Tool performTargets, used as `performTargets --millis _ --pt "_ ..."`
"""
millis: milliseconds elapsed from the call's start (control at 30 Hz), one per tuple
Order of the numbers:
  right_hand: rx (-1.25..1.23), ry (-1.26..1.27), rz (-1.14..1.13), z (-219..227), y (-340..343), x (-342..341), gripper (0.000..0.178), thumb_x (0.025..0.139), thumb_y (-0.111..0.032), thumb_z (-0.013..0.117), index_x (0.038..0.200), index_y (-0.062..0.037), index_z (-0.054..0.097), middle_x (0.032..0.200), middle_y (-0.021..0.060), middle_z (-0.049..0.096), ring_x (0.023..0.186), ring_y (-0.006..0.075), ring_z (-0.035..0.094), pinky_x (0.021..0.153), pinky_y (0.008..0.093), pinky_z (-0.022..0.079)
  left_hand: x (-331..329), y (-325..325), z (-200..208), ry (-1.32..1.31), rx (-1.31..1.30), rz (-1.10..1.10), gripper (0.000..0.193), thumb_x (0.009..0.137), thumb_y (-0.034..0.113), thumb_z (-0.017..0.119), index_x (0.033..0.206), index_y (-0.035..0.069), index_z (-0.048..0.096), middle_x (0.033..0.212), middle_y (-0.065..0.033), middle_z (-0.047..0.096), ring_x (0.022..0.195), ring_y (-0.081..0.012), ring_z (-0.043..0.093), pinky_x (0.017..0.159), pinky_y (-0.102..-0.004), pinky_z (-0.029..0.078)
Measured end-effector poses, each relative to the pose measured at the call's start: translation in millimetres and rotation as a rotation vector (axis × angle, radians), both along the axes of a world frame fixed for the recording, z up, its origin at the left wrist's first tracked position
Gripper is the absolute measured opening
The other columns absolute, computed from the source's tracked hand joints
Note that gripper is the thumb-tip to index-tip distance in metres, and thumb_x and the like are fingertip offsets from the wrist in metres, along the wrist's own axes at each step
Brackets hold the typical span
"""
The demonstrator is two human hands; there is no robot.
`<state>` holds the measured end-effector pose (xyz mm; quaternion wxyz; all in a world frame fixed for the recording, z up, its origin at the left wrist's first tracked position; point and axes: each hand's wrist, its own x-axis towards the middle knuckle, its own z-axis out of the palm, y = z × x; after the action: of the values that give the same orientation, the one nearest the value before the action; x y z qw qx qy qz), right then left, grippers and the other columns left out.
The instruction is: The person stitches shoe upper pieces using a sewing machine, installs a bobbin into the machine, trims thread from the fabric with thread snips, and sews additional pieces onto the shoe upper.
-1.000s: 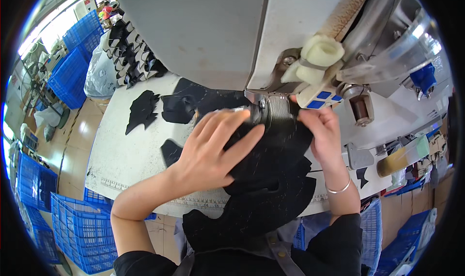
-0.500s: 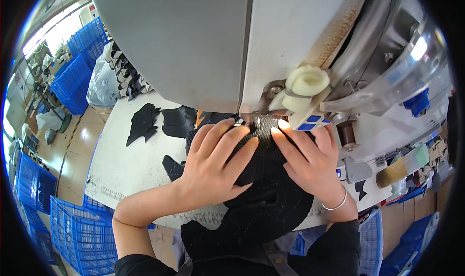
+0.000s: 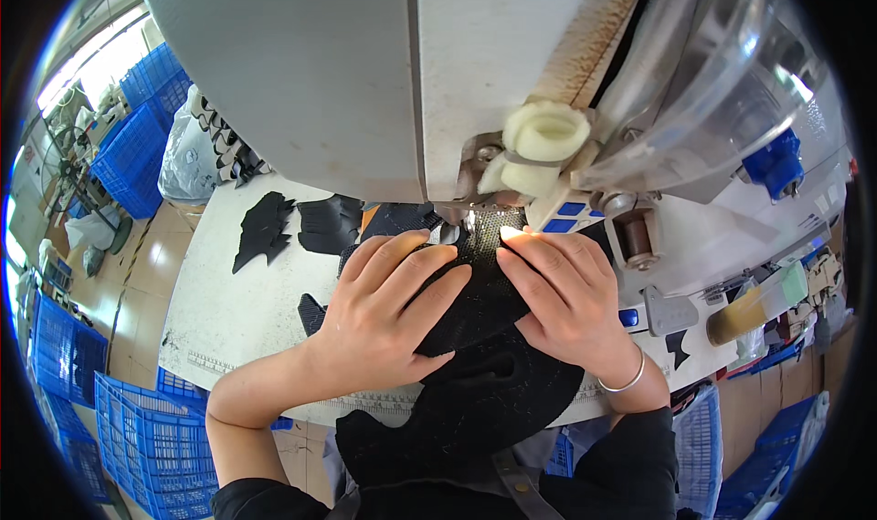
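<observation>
A piece of black mesh fabric (image 3: 475, 310) lies under the head of a sewing machine (image 3: 301, 73), lit brightly near the needle area. My left hand (image 3: 379, 305) rests on the fabric's left part, fingers spread and thumb apart. On the right part, my right hand (image 3: 566, 287) lies with its fingers stretched forward, the fingertips near the lit patch. The fabric's lower part, with a slit in it, hangs over the table's front edge toward me. The machine head partly hides the stitching point.
Black cut pieces (image 3: 263, 232) lie on the white table (image 3: 215, 301) at left. A brown thread spool (image 3: 633, 232) and a clear plastic shield (image 3: 722, 91) are at right. Blue crates (image 3: 151, 447) stand on the floor. A bulging plastic bag (image 3: 189, 155) sits at back left.
The view has shifted slightly, so the machine head appears farther left. Both hands have moved a little left in the picture and still lie on the fabric.
</observation>
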<state>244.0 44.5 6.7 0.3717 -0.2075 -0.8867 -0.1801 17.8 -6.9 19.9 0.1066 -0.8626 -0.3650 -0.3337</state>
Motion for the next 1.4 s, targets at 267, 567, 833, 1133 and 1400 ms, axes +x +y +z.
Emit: performTargets --millis 267,567,833,1133,1400 --pt "0.029 0.026 0.018 0 0 -1 0.056 0.048 -0.003 0.060 0.104 0.0011 0.064 0.110 0.0125 0.064 0.095 0.0295 0.062 0.079 0.0396 0.048 0 -2 -1 -0.006 0.006 0.003 0.069 0.043 0.019 0.080 0.109 0.003 0.064 0.114 -0.0124 0.059 0.107 -0.0342 0.057 0.088 -0.0472 0.046" --pt "0.025 0.082 0.033 -7 10 -1 0.059 0.049 0.000 0.059 0.109 0.0008 0.062 0.112 0.0131 0.064 0.088 0.0294 0.060 0.075 0.0387 0.046 -1 3 -3 0.003 -0.005 0.028 0.068 0.050 0.020 0.081 0.113 0.005 0.063 0.117 -0.0120 0.057 0.114 -0.0342 0.055 0.094 -0.0475 0.044" --pt "0.231 0.311 -0.087 -6 -7 22 0.031 0.073 0.008 0.049 0.099 0.0003 0.063 0.113 0.0193 0.062 0.098 0.0357 0.062 0.084 0.0425 0.052 -81 11 2 -0.406 -0.212 0.194 0.023 0.086 0.014 0.061 0.106 0.005 0.067 0.098 -0.0095 0.068 0.093 -0.0230 0.064 0.089 -0.0376 0.046" --pt "0.069 0.374 -0.064 5 -4 22 0.029 0.075 0.008 0.048 0.100 -0.0004 0.059 0.087 0.0099 0.066 0.073 0.0291 0.056 0.080 0.0399 0.041 -157 58 -125 0.087 -0.285 0.407 0.053 0.083 0.012 0.067 0.132 0.006 0.047 0.118 -0.0185 0.061 0.112 -0.0337 0.056 0.100 -0.0435 0.041" --pt "-0.223 0.190 0.180 -11 -40 9 0.027 0.073 0.003 0.057 0.099 -0.0024 0.062 0.082 0.0074 0.063 0.066 0.0234 0.056 0.065 0.0366 0.042 -164 80 -141 0.140 -0.086 0.342 0.028 0.079 0.007 0.067 0.105 0.007 0.058 0.101 -0.0095 0.063 0.099 -0.0297 0.060 0.087 -0.0399 0.047"
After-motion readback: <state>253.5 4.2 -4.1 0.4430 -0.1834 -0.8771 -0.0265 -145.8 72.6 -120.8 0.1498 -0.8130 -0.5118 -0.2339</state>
